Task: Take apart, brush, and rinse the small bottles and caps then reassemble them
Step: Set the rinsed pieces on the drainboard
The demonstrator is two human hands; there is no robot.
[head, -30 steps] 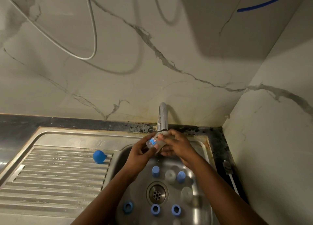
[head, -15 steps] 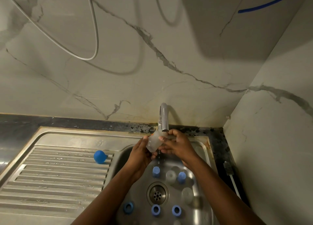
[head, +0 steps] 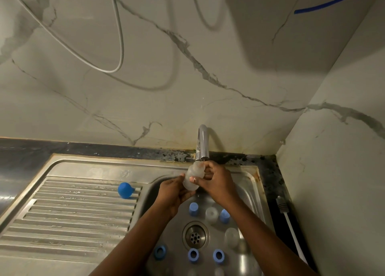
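Plastic bottle (head: 191,180) under steel tap (head: 202,143)

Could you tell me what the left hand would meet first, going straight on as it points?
The left hand grips the small bottle; beyond it, probably the faucet, depth unclear.

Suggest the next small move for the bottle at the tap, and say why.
Probably tip the translucent bottle over and drain it into the sink basin. The left hand and right hand both grip it, with its upper end close under the tap spout, so it looks to be filling for a rinse. Whether water is running, I cannot tell.
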